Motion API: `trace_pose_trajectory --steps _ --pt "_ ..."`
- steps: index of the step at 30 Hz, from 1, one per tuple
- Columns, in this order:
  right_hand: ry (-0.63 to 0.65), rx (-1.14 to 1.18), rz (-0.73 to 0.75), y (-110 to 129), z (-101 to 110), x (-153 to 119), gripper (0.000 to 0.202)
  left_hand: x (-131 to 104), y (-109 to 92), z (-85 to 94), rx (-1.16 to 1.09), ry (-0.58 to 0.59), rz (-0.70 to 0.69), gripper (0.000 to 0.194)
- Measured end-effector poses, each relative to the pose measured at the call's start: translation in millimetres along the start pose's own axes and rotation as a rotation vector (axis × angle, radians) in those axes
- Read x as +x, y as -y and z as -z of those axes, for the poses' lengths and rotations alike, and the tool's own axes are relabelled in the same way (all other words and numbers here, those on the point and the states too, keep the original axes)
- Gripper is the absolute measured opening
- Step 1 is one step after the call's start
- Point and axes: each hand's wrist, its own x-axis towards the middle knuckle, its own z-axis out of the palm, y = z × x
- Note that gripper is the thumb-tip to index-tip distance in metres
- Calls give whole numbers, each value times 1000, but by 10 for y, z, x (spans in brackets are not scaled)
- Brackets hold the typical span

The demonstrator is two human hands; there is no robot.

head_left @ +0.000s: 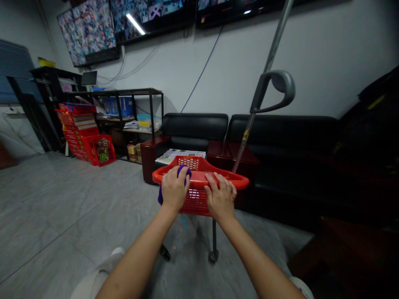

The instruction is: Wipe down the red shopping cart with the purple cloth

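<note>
In front of me stands a small red plastic shopping cart (pixel 196 203), its wide rim facing me. My left hand (pixel 174 189) is closed on a purple cloth (pixel 184 170), pressing it over the left part of the rim; part of the cloth hangs down beside the basket. My right hand (pixel 220 197) grips the right part of the same rim, fingers curled over its top. A metal pole (pixel 245 143) with a grey looped handle (pixel 274 91) rises slanting from the cart's right side. Below are a dark leg and a caster (pixel 213 256).
Behind the cart are black sofas (pixel 195 126) with dark red wooden armrests and newspapers (pixel 181 155). Red boxes (pixel 77 133) are stacked at left, beside a black shelf (pixel 124 93) with folders. Large screens (pixel 152 16) hang on the wall. The floor (pixel 62 207) is grey tile.
</note>
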Motion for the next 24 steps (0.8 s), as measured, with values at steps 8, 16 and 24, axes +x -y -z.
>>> trace_pose_trajectory --steps 8,16,24 --pt "11 25 -23 86 -22 9 39 67 146 65 23 27 109 30" --pt "11 -11 -29 152 -27 8 38 122 15 68 -43 98 10 32" --pt "73 -15 27 40 74 52 41 195 97 95 -90 225 -168 40"
